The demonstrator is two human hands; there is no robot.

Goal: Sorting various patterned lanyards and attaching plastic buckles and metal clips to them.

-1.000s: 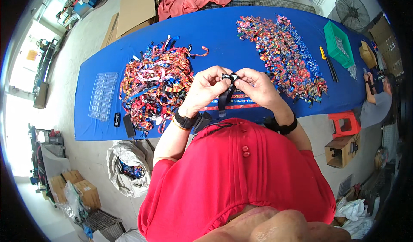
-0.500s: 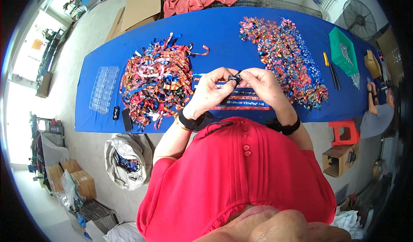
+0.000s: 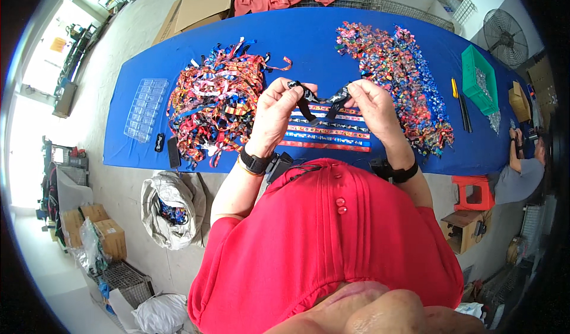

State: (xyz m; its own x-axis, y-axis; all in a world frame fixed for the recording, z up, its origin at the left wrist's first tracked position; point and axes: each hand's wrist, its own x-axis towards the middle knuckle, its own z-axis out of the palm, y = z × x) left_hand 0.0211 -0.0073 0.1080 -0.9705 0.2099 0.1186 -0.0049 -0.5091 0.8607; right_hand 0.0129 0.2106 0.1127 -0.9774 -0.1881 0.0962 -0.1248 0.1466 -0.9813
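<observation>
My left hand [image 3: 273, 113] pinches one part of a black strap with a white pattern [image 3: 341, 95]. My right hand [image 3: 375, 109] grips another part, so the strap sags between them with dark ends hanging down. Both hands are above the near middle of the blue table. Below them lie several flat printed straps [image 3: 326, 137] in parallel rows, in red, blue, black and orange. To the left of my left hand is a tangled heap of colourful straps [image 3: 217, 105]. Beyond my right hand spreads a heap of bunched, multicoloured pieces [image 3: 395, 78].
A blue-covered table [image 3: 297, 37] carries a clear compartment box [image 3: 145, 111], a phone-like dark object [image 3: 173, 152], a yellow-handled tool [image 3: 455, 87] and a green bin [image 3: 480, 78]. A white sack [image 3: 169, 212] stands near me on the floor. Another person [image 3: 522, 176] sits at far right.
My hands have moved apart from close together, and the black strap now stretches between them with its ends hanging. The whole view has shifted slightly.
</observation>
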